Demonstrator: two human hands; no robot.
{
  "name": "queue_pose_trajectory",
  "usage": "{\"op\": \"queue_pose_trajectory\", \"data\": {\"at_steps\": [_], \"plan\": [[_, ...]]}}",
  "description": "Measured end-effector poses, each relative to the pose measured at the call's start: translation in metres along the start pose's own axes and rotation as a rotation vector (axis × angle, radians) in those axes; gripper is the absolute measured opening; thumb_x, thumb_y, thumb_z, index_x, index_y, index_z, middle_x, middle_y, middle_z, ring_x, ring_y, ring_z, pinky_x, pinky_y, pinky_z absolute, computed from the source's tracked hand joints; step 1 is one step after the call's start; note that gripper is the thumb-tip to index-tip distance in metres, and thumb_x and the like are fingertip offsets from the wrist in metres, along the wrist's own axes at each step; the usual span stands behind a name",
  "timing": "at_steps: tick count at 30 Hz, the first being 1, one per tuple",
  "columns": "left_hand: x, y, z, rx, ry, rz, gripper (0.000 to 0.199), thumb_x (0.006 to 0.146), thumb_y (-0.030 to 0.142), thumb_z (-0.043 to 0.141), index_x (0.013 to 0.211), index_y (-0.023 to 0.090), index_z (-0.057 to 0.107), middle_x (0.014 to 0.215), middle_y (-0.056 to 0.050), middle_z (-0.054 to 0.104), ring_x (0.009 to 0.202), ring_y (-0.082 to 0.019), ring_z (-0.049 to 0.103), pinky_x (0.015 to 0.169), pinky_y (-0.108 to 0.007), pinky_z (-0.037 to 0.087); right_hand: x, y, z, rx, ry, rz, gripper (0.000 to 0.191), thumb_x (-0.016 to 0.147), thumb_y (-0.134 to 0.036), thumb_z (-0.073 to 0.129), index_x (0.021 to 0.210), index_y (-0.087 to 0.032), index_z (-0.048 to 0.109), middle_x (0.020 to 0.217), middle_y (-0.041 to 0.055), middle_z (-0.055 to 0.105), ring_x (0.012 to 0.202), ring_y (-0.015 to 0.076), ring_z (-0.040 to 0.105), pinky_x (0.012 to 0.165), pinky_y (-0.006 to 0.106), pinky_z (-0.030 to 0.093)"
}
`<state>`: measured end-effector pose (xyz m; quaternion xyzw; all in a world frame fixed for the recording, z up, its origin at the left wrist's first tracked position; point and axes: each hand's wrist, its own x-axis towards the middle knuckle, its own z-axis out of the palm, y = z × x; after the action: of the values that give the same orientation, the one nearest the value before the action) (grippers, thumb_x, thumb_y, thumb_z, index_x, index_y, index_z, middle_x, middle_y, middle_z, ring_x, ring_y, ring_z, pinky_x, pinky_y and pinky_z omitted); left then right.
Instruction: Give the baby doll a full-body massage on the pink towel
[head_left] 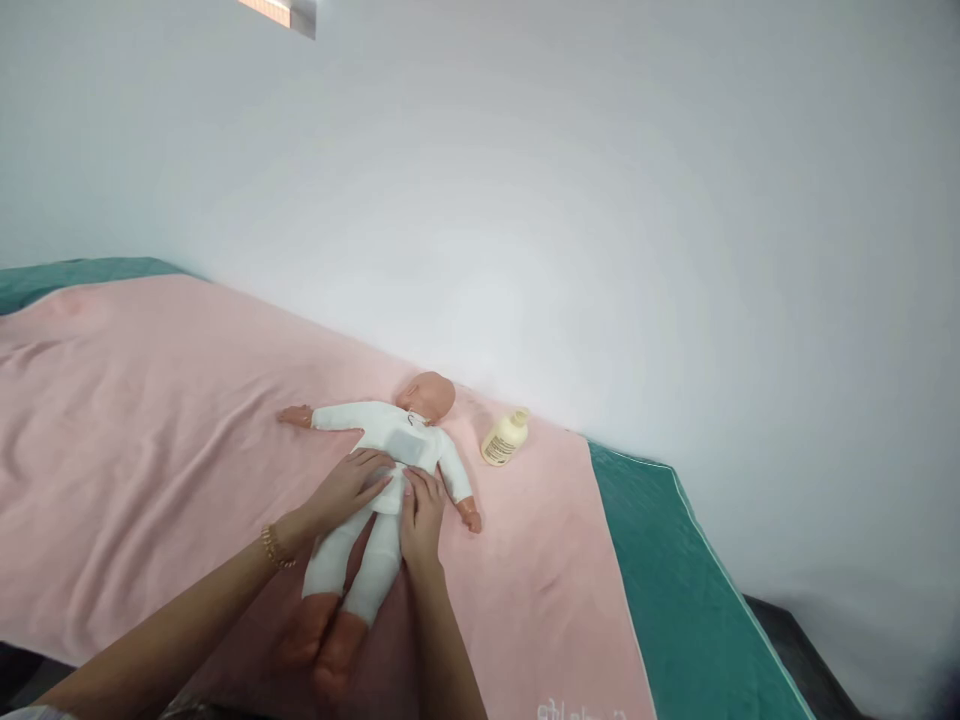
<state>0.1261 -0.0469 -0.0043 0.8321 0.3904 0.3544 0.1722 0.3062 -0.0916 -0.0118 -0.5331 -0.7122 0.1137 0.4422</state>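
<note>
Rests left hand (349,490) palm down on the lower torso of a bald, tan doll (382,420) in a white, long-sleeved cloth top and white leggings. Has the left grip wide, with fingers stretched nearly flat across the fabric. Lays right hand (424,505) along the other side of the same torso, near the hem, with fingers together and slightly bent; cannot tell from here about any pinch of cloth in the right grip. Wears a gold-coloured chain bracelet (271,546) on the left wrist.

Shows the doll stretched out on a soft pink blanket (532,540), with head close to the wall-side edge, arms spread, legs towards the near edge and face out of sight. Bears a smooth grey rectangular patch (405,447) on the torso, just beyond the fingertips.

Also carries a pale yellow plastic bottle (505,440), upright near the wall-side edge, between the doll and the blanket's right corner. Shows green cloth (675,560) beyond the blanket's right edge.
</note>
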Motion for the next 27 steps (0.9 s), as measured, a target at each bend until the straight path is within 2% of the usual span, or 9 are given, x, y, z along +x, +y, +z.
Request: {"op": "queue_pose_trajectory", "data": {"at_steps": [5, 7, 11, 15, 20, 27], "plan": [[0.029, -0.005, -0.006, -0.005, 0.099, -0.04, 0.03, 0.099, 0.037, 0.038, 0.101, 0.02, 0.063, 0.106, -0.008, 0.068, 0.103, -0.025, 0.059, 0.096, -0.042, 0.044, 0.039, -0.002, 0.002, 0.06, 0.15, 0.028, 0.037, 0.102, -0.031, 0.033, 0.112, -0.02, 0.067, 0.112, 0.0095, 0.067, 0.11, 0.0217, 0.057, 0.098, 0.038, 0.042], [0.045, -0.007, -0.006, 0.016, 0.145, -0.042, 0.031, 0.099, 0.038, 0.038, 0.101, 0.019, 0.063, 0.105, -0.008, 0.068, 0.102, -0.025, 0.059, 0.094, -0.042, 0.045, 0.059, 0.0, 0.006, 0.001, 0.138, 0.034, 0.034, 0.101, -0.03, 0.036, 0.111, -0.019, 0.067, 0.111, 0.0096, 0.067, 0.108, 0.0224, 0.057, 0.096, 0.038, 0.043], [0.068, -0.013, 0.001, 0.063, 0.151, -0.051, 0.033, 0.097, 0.038, 0.037, 0.099, 0.018, 0.064, 0.101, -0.009, 0.069, 0.098, -0.026, 0.061, 0.091, -0.043, 0.046, 0.082, 0.007, 0.02, -0.169, 0.091, 0.077, 0.028, 0.099, -0.025, 0.041, 0.101, -0.017, 0.068, 0.102, 0.0112, 0.067, 0.098, 0.0248, 0.058, 0.088, 0.038, 0.042], [0.071, -0.022, 0.011, 0.087, 0.146, -0.066, 0.037, 0.098, 0.035, 0.033, 0.089, 0.019, 0.064, 0.09, -0.009, 0.07, 0.087, -0.025, 0.062, 0.084, -0.042, 0.048, 0.081, 0.015, 0.032, -0.195, 0.085, 0.086, 0.025, 0.096, -0.022, 0.045, 0.095, -0.018, 0.069, 0.097, 0.0117, 0.067, 0.095, 0.0263, 0.057, 0.085, 0.039, 0.042], [0.067, -0.028, 0.017, 0.118, 0.137, -0.064, 0.035, 0.098, 0.036, 0.034, 0.088, 0.019, 0.063, 0.091, -0.011, 0.069, 0.088, -0.027, 0.061, 0.084, -0.044, 0.047, 0.073, 0.018, 0.037, -0.197, 0.079, 0.093, 0.023, 0.096, -0.021, 0.046, 0.098, -0.018, 0.069, 0.098, 0.011, 0.067, 0.098, 0.0267, 0.056, 0.089, 0.04, 0.041], [0.065, -0.026, 0.02, 0.131, 0.15, -0.038, 0.031, 0.098, 0.029, 0.033, 0.098, 0.019, 0.063, 0.111, -0.012, 0.066, 0.105, -0.028, 0.058, 0.095, -0.046, 0.044, 0.069, 0.016, 0.037, -0.162, 0.11, 0.054, 0.031, 0.097, -0.019, 0.042, 0.122, -0.018, 0.061, 0.12, 0.0114, 0.063, 0.116, 0.0254, 0.051, 0.102, 0.042, 0.037]]}}
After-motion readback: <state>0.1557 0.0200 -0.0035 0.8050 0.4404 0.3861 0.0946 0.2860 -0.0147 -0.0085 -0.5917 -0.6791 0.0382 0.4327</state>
